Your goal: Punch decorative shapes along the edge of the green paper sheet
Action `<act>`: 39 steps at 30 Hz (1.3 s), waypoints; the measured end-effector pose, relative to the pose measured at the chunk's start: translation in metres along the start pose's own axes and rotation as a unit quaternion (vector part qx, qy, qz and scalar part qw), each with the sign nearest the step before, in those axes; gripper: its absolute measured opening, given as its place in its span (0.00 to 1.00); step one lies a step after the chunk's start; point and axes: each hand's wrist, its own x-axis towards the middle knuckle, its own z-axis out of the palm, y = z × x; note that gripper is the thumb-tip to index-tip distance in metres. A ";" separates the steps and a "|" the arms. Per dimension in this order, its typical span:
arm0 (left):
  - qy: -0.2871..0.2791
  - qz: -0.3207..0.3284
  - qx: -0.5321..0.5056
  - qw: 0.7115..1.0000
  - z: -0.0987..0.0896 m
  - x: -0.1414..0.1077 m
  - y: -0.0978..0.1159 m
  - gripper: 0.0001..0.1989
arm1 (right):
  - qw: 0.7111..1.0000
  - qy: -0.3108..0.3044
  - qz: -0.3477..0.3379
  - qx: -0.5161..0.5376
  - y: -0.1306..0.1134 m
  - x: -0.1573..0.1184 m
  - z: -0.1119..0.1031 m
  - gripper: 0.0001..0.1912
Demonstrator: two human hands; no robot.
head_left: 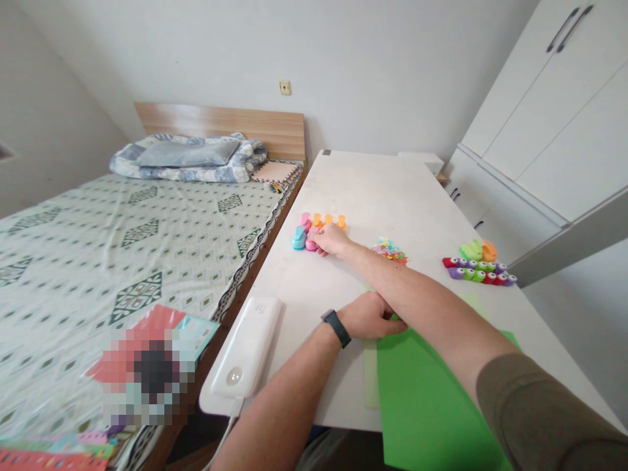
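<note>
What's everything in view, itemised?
Table: one, white, centre
Punches: many, multicoloured, table's left and right
Tiny pieces: pile, multicoloured, table's middle
Sheets: at least two, green, table's near edge
Device: one, white, table's near left
Bed: one, green patterned, left
Quilt: one, blue patterned, on bed
Pillow: one, grey, on quilt
Packets: several, multicoloured, on bed
Socket: one, cream, wall
Cabinets: several, white, right
Watch: one, black, left wrist
Left hand: one, at sheets
Right hand: one, at punches
</note>
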 end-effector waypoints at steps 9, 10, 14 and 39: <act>-0.011 -0.033 0.058 0.998 -0.003 0.000 0.002 0.17 | 0.998 0.023 -0.049 -0.016 0.015 -0.012 -0.026 0.17; -0.009 -0.043 0.055 0.998 -0.003 0.000 0.002 0.18 | 0.998 0.022 -0.055 -0.016 0.016 -0.017 -0.031 0.16; 0.004 -0.052 0.035 0.998 -0.003 -0.001 0.005 0.20 | 0.995 0.029 -0.087 -0.028 0.025 -0.039 -0.058 0.13; 0.023 -0.089 0.097 0.991 -0.004 0.002 0.009 0.22 | 0.855 0.232 0.191 -0.423 0.224 -0.121 -0.337 0.21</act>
